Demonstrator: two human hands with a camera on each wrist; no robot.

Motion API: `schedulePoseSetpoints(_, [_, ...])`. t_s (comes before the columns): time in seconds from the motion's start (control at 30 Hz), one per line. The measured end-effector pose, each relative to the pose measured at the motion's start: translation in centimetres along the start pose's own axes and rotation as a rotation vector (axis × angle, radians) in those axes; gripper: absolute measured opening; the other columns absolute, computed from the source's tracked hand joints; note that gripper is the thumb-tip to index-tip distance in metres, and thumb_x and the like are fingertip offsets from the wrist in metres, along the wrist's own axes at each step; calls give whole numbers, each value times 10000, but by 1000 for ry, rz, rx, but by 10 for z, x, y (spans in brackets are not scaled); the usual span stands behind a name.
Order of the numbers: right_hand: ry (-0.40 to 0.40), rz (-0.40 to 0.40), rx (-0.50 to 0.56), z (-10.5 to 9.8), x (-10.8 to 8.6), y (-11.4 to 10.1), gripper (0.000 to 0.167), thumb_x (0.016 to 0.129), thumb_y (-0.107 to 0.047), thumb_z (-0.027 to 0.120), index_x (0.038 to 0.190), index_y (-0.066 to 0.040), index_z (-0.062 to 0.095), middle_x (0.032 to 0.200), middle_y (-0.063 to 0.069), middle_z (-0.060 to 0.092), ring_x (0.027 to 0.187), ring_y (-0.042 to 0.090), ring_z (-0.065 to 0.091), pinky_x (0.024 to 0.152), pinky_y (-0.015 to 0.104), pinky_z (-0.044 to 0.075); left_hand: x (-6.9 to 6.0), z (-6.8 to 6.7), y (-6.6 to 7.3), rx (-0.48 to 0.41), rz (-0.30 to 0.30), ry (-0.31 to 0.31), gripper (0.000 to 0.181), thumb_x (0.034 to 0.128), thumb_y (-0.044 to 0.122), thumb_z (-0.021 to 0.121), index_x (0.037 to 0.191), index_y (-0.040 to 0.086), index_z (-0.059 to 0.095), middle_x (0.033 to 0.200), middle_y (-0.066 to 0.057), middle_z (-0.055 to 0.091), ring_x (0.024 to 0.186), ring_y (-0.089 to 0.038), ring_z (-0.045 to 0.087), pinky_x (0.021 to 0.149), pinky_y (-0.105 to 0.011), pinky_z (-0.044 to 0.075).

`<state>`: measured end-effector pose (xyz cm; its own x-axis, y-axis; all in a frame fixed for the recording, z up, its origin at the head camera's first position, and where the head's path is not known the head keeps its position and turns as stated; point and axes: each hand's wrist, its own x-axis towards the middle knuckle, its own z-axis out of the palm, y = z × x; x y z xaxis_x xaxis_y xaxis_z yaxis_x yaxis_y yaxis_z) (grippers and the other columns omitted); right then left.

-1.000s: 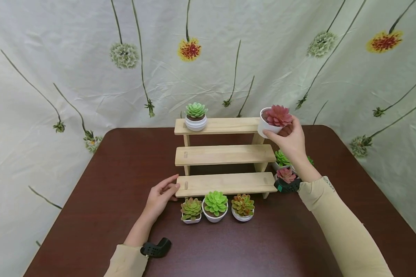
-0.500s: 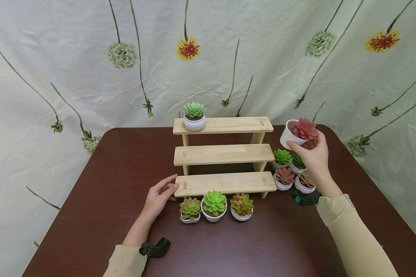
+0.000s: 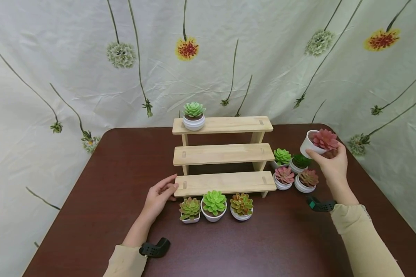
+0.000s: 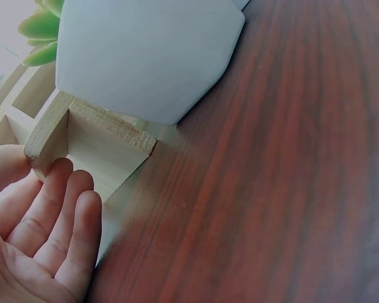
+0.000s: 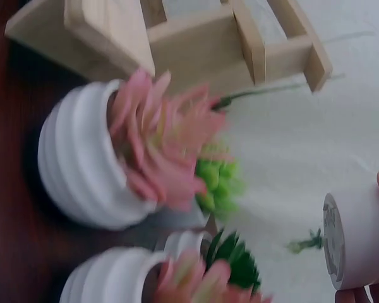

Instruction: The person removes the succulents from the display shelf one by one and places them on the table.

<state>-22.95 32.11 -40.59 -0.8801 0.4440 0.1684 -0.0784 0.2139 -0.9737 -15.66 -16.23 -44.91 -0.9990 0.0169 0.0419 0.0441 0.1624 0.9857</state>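
Note:
Above the right side of the table my right hand [image 3: 334, 163] grips a smooth white pot holding a dark red succulent [image 3: 325, 139], tilted and raised off the surface. In the right wrist view the underside of that white pot [image 5: 360, 237] shows, with fingertips at the image edge. My left hand [image 3: 159, 195] holds the left end of the bottom board of a three-tier wooden stand [image 3: 225, 184]. Thumb and fingers meet the board end [image 4: 47, 132] in the left wrist view. A pale green potted succulent [image 3: 194, 115] stands at the left of the top tier.
Three potted succulents line the stand's front: a reddish-green one [image 3: 190, 208], a bright green one [image 3: 213, 203] and an orange-green one [image 3: 241, 206]. Several more cluster at its right, including a pink one [image 3: 284, 176] and a dark green one [image 3: 299, 162]. Flowered cloth [image 3: 274, 57] hangs behind the table.
My right hand has carried the red succulent away from the top tier, rightward and slightly down, past the right-hand cluster. The left hand stays at the stand.

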Motion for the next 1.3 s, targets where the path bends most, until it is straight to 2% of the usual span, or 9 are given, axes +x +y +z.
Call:
schedulePoseSetpoints(0.17, [7, -65, 151, -22, 36, 59, 788, 665, -87, 857, 1327, -186, 440, 1272, 12, 548, 1092, 118, 554, 820, 139, 472, 0, 0, 0, -1, 2, -1, 407, 918, 45, 589, 1306, -50, 512, 948, -216, 637, 683, -127, 606, 649, -315, 553])
schedulePoseSetpoints(0.27, [11, -64, 254, -30, 48, 83, 836, 615, -35, 875, 1322, -173, 451, 1282, 39, 562, 1122, 140, 555, 820, 137, 475, 0, -1, 0, -4, 2, 2, 403, 917, 42, 590, 1303, -47, 517, 945, -215, 638, 681, -129, 607, 648, -316, 553])
schedulePoseSetpoints(0.33, [40, -45, 196, -34, 48, 87, 853, 608, -93, 891, 1319, -186, 430, 1276, 2, 544, 1123, 123, 541, 799, 113, 467, 0, 0, 0, -4, 3, 1, 397, 918, 43, 589, 1301, -39, 522, 942, -212, 638, 681, -130, 607, 648, -313, 552])
schedulePoseSetpoints(0.5, [79, 8, 156, -39, 39, 85, 897, 589, -122, 905, 1325, -204, 398, 1252, -29, 548, 1097, 91, 544, 776, 87, 456, 0, 0, 0, 2, -1, -1, 392, 920, 49, 588, 1301, -23, 528, 942, -206, 639, 686, -132, 608, 651, -309, 551])
schedulePoseSetpoints(0.67, [89, 5, 190, -40, 32, 85, 881, 582, -50, 896, 1319, -179, 430, 1232, 0, 600, 1055, 73, 585, 816, 99, 454, -1, -1, 0, -2, 3, -2, 403, 919, 46, 588, 1305, -46, 515, 942, -212, 639, 677, -159, 612, 649, -313, 552])
schedulePoseSetpoints(0.83, [117, 64, 27, -39, 22, 80, 865, 640, -132, 879, 1356, -165, 395, 1305, 14, 519, 1105, 73, 538, 864, 95, 424, 0, -1, -1, -2, 9, -6, 403, 920, 46, 586, 1304, -51, 513, 938, -212, 637, 681, -148, 610, 648, -310, 552])
schedulePoseSetpoints(0.97, [106, 140, -117, -35, 6, 62, 871, 721, -155, 823, 1407, -121, 288, 1355, 39, 408, 1160, 82, 473, 899, 102, 401, 0, -1, -1, 2, 8, -5, 403, 921, 50, 587, 1305, -48, 514, 943, -213, 639, 691, -136, 610, 648, -306, 552])
schedulePoseSetpoints(1.13, [94, 193, -150, -28, -12, 41, 793, 777, -81, 757, 1414, -74, 285, 1352, 67, 418, 1162, 84, 469, 956, 143, 381, -1, -1, -1, 0, 7, -4, 401, 920, 45, 585, 1304, -48, 514, 942, -210, 636, 707, -123, 608, 653, -313, 554])
schedulePoseSetpoints(1.3, [82, 201, -236, -27, -18, 42, 845, 802, -107, 730, 1445, -33, 187, 1416, 128, 314, 1251, 178, 384, 1036, 239, 338, 0, 0, 0, -2, 5, -3, 403, 921, 42, 583, 1306, -55, 509, 927, -190, 635, 706, -119, 605, 653, -308, 553])
